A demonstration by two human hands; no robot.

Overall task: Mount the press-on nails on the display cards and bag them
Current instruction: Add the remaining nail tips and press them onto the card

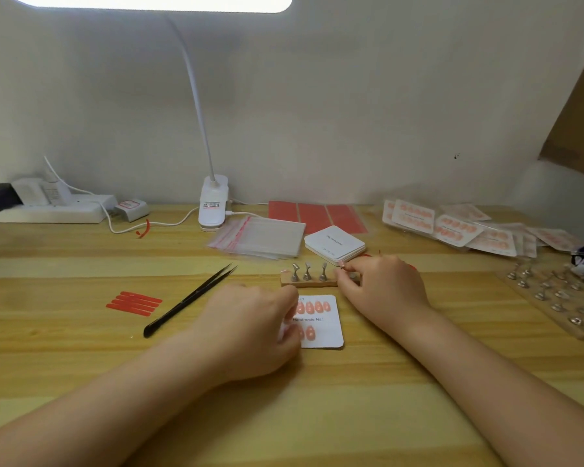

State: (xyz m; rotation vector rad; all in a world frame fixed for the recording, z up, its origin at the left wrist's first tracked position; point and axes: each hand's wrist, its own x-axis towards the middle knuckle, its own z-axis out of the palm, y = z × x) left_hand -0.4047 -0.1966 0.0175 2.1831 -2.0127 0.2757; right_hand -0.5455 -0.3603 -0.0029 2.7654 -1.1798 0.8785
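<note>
Card [324,326] under L hand [250,328]; R hand [381,284] at stand [309,281].

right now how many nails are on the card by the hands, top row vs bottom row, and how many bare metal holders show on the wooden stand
top row nails: 4
bottom row nails: 2
bare metal holders: 3
total: 9
The left hand hides part of the card, so more may be hidden.
</note>
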